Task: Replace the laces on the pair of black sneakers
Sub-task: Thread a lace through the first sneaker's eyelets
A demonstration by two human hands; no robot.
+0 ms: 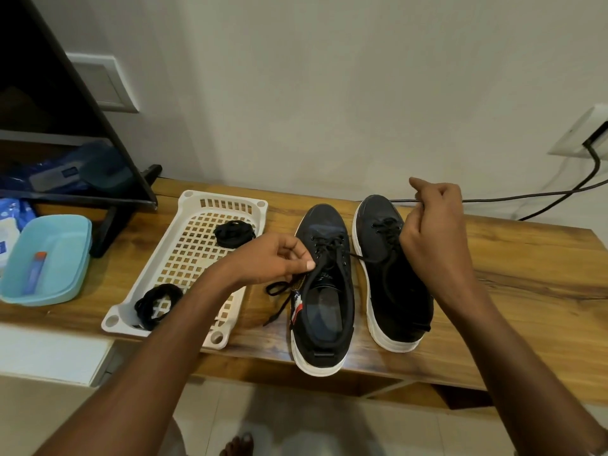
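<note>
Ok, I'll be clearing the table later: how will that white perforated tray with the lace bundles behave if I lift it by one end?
The white tray looks like thin lattice plastic, so probably light and slightly flexible. Its walls are low, so the two coiled lace bundles would likely slide toward the low end if it is tipped. They should stay coiled, though a loose end might poke through a hole.

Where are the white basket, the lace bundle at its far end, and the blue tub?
white basket [230,196]: head view, on the far rim.
far lace bundle [234,234]: head view, on the middle of the coil lying in the basket.
blue tub [70,240]: head view, on the inner right wall.
</note>
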